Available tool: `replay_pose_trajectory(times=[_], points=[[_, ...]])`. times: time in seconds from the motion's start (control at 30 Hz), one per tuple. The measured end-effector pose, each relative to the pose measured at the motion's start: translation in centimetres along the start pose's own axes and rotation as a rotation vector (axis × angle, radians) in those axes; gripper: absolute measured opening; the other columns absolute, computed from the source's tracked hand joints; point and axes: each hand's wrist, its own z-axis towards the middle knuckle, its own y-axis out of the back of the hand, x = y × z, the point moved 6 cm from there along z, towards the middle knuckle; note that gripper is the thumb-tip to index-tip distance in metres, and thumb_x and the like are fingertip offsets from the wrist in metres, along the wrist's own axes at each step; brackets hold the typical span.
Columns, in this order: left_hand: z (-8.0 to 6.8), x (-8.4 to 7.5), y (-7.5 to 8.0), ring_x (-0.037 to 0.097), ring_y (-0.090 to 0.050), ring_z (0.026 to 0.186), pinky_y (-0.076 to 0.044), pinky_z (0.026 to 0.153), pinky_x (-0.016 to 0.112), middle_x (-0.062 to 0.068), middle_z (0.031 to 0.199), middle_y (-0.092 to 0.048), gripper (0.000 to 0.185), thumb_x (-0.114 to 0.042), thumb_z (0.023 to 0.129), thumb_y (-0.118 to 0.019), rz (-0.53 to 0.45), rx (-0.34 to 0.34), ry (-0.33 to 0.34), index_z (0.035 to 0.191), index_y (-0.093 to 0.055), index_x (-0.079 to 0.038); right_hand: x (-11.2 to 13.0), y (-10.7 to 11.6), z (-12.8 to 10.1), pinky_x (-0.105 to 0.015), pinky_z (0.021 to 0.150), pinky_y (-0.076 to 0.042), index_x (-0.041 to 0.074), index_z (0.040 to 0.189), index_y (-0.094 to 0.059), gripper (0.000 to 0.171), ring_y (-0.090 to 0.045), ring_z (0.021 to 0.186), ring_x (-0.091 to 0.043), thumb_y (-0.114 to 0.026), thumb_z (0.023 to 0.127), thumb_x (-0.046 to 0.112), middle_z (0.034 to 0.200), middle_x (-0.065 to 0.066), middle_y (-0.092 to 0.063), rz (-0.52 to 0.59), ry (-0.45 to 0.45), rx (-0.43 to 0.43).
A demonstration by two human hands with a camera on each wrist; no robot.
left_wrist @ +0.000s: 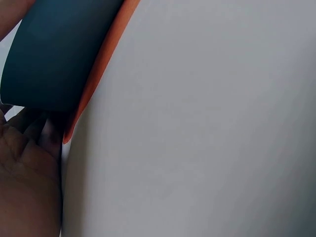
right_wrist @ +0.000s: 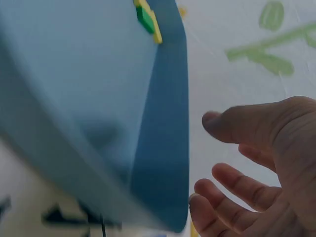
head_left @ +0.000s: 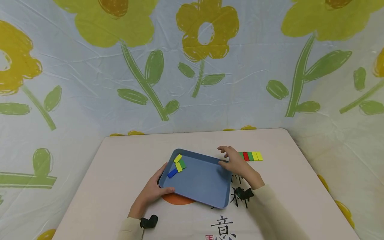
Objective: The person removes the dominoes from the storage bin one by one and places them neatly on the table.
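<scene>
Left grip [head_left: 151, 193] clasps tray [head_left: 201, 186] edge; right grip [head_left: 235, 161] spread beside colored blocks [head_left: 251, 156].

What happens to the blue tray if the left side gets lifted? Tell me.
The blue tray looks rigid and thin-walled, so it probably lifts flat and light. The small blocks lie loose inside and would likely slide. The left hand holds its edge, so it may tip.

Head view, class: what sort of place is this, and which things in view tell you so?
Probably a staged tabletop set, not a lived-in room. A flower-print sheet is hung as backdrop behind a small table with printed characters, and a person's left hand and right hand work at a blue tray of coloured blocks.
</scene>
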Motion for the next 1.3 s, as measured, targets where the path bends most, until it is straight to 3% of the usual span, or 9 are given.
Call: replay_pose_trajectory(times=[0.17,0.43,0.7,0.97,1.3], points=[[0.0,-0.2,0.1,0.035,-0.025,0.157,-0.026,0.122,0.065,0.004,0.171,-0.026,0.108,-0.039,0.078,-0.089,0.009,0.000,0.000,0.164,-0.026,-0.033,1.7,-2.0,0.9,-0.047,0.090,-0.058,0.001,0.144,-0.053,0.058,-0.064,0.108,-0.034,-0.077,0.092,0.012,0.127,-0.021,-0.063,0.020,0.019,0.054],[0.1,-0.2,0.1,0.034,-0.024,0.158,-0.025,0.122,0.064,0.004,0.171,-0.026,0.107,-0.039,0.078,-0.089,0.003,0.007,-0.008,0.165,-0.025,-0.031,4.2,-6.4,2.6,-0.038,0.083,-0.055,-0.002,0.143,-0.054,0.057,-0.064,0.100,-0.026,-0.076,0.093,0.014,0.118,-0.017,-0.066,0.019,0.123,0.201],[0.1,-0.2,0.2,0.036,-0.026,0.157,-0.025,0.122,0.065,0.007,0.170,-0.027,0.106,-0.036,0.080,-0.088,-0.001,0.007,-0.013,0.165,-0.025,-0.030,5.3,-10.0,5.1,-0.033,0.079,-0.052,-0.001,0.145,-0.053,0.060,-0.058,0.086,-0.014,-0.077,0.093,0.018,0.101,-0.005,-0.065,-0.003,0.103,0.292],[0.2,-0.3,-0.3,0.035,-0.028,0.156,-0.027,0.122,0.064,0.007,0.170,-0.027,0.106,-0.032,0.080,-0.088,-0.027,0.017,-0.025,0.165,-0.025,-0.028,5.6,-11.7,6.9,-0.028,0.068,-0.046,-0.002,0.142,-0.056,0.056,-0.053,0.074,-0.012,-0.076,0.094,0.018,0.086,-0.001,-0.061,-0.041,0.093,0.329],[-0.1,-0.3,0.1,0.033,-0.028,0.156,-0.026,0.122,0.064,0.005,0.170,-0.028,0.105,-0.035,0.080,-0.088,-0.013,0.011,-0.006,0.165,-0.027,-0.029,6.1,-12.9,7.7,-0.024,0.062,-0.040,0.001,0.143,-0.056,0.055,-0.049,0.068,-0.010,-0.075,0.094,0.018,0.081,0.001,-0.057,-0.040,0.089,0.345]])
